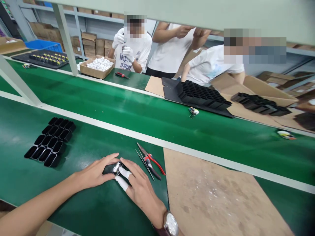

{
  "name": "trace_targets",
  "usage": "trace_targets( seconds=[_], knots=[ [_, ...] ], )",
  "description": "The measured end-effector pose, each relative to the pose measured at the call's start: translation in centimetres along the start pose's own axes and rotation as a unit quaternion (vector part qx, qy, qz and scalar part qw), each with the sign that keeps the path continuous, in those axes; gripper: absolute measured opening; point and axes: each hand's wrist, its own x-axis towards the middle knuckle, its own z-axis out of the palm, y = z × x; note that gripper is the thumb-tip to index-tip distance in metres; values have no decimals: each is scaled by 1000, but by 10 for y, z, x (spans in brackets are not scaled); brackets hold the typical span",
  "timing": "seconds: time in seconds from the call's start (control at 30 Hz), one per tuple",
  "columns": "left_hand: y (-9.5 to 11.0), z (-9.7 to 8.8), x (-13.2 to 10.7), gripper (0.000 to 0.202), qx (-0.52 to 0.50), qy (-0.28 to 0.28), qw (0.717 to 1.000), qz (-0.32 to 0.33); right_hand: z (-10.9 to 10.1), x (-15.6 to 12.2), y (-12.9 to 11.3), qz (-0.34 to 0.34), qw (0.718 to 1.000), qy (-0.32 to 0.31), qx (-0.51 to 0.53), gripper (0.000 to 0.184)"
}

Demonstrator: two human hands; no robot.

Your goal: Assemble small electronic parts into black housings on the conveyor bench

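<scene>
A small black plastic case [108,169] lies on its side on the green bench between my hands. My left hand [98,170] holds it, thumb on the near side and fingers on the far side. A white and shiny part [117,168] shows at the case's right end. My right hand [141,185], with white finger cots on two digits and a watch [171,224] at the wrist, grips that end. Its fingers partly hide the shiny part. Just right of my hands lie red-handled pliers [150,159] and tweezers [145,165].
Rows of open black cases [50,141] stand on the left. A stained brown board [209,196] lies at right. Beyond a white rail runs a green conveyor belt [123,105] carrying small assemblies [194,111]. Co-workers sit across it, near a box of white parts [97,67] and more black cases [201,95].
</scene>
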Motion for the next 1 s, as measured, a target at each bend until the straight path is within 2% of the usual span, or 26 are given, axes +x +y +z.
trace_targets(
  seconds=[0.13, 0.23, 0.3, 0.37, 0.43, 0.57, 0.7, 0.8, 0.87, 0.93, 1.0],
  knots=[
    [4, -1, -4, 75, 24, -13, 1000, 1, 8, -1, 1, 12, 999, 34, 32, 36],
    [3, 0, -7, 61, 51, 21, 998, 31, 7, -2, 1, 11, 999, 40, 7, 29],
    [1, 1, -7, 48, 62, 49, 994, 70, 3, -2, 3, 9, 999, 41, -22, 33],
    [-2, 1, -6, 35, 85, 66, 986, 125, -3, -2, 9, 31, 995, 63, -77, 36],
    [-5, 3, -4, 26, 124, 82, 973, 175, -9, -3, 17, 71, 979, 83, -173, 32],
    [-10, 6, -2, 20, 160, 112, 956, 219, -12, -7, 32, 125, 934, 43, -333, 22],
    [-9, 8, 0, 14, 132, 101, 965, 204, -4, -11, 35, 150, 927, 10, -343, 19],
    [-7, 7, 1, 18, 110, 79, 976, 172, 2, -12, 32, 142, 947, 4, -289, 21],
    [-7, 6, 0, 25, 89, 69, 985, 127, 6, -12, 29, 137, 962, 1, -237, 21],
    [-8, 6, -1, 33, 65, 74, 992, 83, 8, -11, 25, 130, 975, 16, -181, 21],
    [-10, 6, -2, 37, 51, 89, 993, 65, 8, -10, 21, 126, 983, 47, -124, 24]
  ],
)
